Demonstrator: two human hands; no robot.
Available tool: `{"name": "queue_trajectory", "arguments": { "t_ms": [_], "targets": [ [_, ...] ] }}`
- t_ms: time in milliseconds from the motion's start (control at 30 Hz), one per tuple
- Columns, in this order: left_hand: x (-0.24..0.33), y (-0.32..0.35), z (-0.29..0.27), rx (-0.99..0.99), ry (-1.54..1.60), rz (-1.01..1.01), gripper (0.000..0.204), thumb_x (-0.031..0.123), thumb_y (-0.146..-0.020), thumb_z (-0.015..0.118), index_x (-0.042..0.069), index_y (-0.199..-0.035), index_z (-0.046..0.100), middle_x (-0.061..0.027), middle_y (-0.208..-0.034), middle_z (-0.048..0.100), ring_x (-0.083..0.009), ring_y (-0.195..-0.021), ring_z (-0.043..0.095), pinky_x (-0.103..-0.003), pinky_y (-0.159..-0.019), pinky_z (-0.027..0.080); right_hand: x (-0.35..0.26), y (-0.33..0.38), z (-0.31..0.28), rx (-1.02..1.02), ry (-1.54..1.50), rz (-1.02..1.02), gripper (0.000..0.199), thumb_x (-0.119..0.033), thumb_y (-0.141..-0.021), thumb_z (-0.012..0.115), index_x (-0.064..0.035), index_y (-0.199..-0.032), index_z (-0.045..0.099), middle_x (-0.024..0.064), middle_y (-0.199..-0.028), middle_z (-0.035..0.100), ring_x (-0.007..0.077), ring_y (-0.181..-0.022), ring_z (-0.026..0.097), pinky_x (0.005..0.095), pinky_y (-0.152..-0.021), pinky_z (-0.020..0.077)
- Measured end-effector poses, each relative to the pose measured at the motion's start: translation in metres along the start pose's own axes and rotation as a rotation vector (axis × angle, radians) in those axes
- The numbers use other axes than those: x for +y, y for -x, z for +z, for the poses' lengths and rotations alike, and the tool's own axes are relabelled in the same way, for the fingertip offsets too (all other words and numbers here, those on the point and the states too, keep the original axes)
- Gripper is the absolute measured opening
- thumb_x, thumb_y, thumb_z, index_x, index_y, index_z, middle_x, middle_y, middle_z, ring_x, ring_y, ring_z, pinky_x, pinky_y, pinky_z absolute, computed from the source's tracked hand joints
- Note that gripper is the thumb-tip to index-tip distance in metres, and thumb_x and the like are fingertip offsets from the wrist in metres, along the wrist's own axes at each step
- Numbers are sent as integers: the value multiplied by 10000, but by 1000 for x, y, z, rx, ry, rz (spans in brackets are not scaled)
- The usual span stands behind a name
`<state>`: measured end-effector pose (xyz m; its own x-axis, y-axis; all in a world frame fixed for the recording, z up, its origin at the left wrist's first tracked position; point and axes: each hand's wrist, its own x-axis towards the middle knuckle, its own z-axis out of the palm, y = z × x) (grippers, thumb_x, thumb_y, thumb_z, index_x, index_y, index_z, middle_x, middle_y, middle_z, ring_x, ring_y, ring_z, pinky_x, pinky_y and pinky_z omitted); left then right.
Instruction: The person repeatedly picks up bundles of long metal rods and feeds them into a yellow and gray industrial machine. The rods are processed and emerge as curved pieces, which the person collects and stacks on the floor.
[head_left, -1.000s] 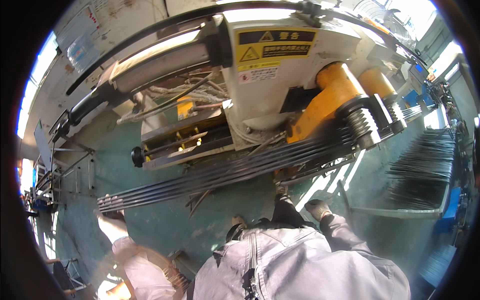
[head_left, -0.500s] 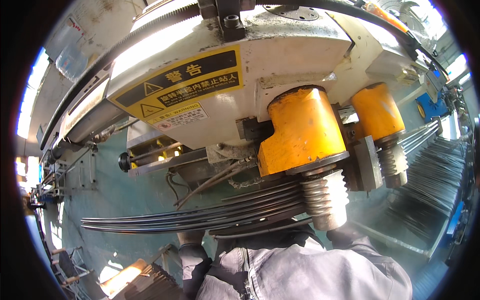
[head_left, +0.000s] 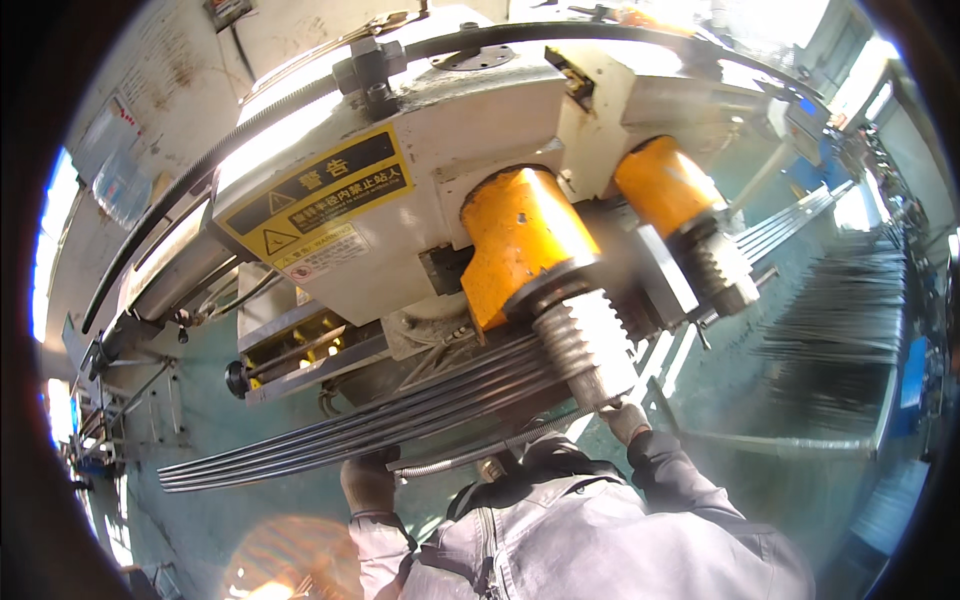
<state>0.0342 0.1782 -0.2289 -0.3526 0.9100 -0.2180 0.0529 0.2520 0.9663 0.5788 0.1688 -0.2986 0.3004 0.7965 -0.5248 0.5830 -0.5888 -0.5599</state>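
Note:
A bundle of several long dark metal rods runs from the lower left into the machine under a large threaded screw. This screw hangs from an orange cylinder housing. My left hand, in a pale glove, is just below the rods, its fingers hidden by them. At the screw's lower end is my right hand, also gloved; its fingers are partly hidden, and I cannot tell whether it grips anything. A thin ribbed flexible conduit passes between the two hands, in front of my body.
A second orange housing with its own screw stands to the right. The pale machine body fills the upper middle and bears a yellow-black warning label. Many thin rods lie in a rack at the right.
The view has turned and shifted, so the machine appears further left and tilted. My right hand now shows by the screw's lower end, and more of my left hand is visible below the rods.

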Motion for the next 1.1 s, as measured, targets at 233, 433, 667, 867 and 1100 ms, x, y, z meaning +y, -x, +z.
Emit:
{"name": "queue_trajectory", "arguments": {
  "t_ms": [233, 433, 667, 867, 1100],
  "targets": [
    [-43, -4, -39, -542, 530, -54, 377, 372, -1112, 560, 100, -1328, 705, -85, -1304, 656, -221, -1142, 568, -411, -1057, 455, -72, 74, -52, 374, -189, -210, 381, -302, -1078, 718, 25, -1242, 822, 182, -1128, 850, 237, -1053, 783, 370, -978, 583],
    [-11, -25, -93, -313, 470, 74, 283, 309, -1121, 500, 92, -1200, 663, -80, -1282, 639, -265, -1263, 607, -446, -1097, 490, -152, 102, -100, 503, -939, -469, 467, -286, -1149, 652, 10, -1510, 670, 71, -1377, 738, 200, -1243, 680, 357, -1091, 535],
    [96, 2, -122, -87, 1023, 180, 633, 469, -1156, 590, -30, -1545, 617, -178, -1538, 670, -302, -1404, 620, -464, -1217, 467, -199, 56, -113, 603, -1191, -490, 386, -368, -1163, 610, -23, -1233, 770, 68, -1087, 790, 172, -955, 719, 347, -848, 569],
    [113, -7, -120, 295, 733, 545, 534, 276, -1056, 774, -131, -1385, 669, -291, -1311, 756, -417, -1170, 738, -546, -1048, 595, -214, 44, -130, 345, -1385, -271, 365, -288, -1174, 536, -57, -1025, 776, 56, -933, 760, 190, -823, 727, 388, -736, 598],
    [282, 11, -111, 203, 702, 351, 591, 435, -1152, 651, -16, -1532, 643, -151, -1503, 708, -267, -1330, 683, -416, -1187, 507, -211, 56, -144, 222, -1407, -233, 375, -419, -1122, 616, -80, -1169, 770, 67, -930, 764, 156, -689, 687, 354, -588, 512]
  ]
}}
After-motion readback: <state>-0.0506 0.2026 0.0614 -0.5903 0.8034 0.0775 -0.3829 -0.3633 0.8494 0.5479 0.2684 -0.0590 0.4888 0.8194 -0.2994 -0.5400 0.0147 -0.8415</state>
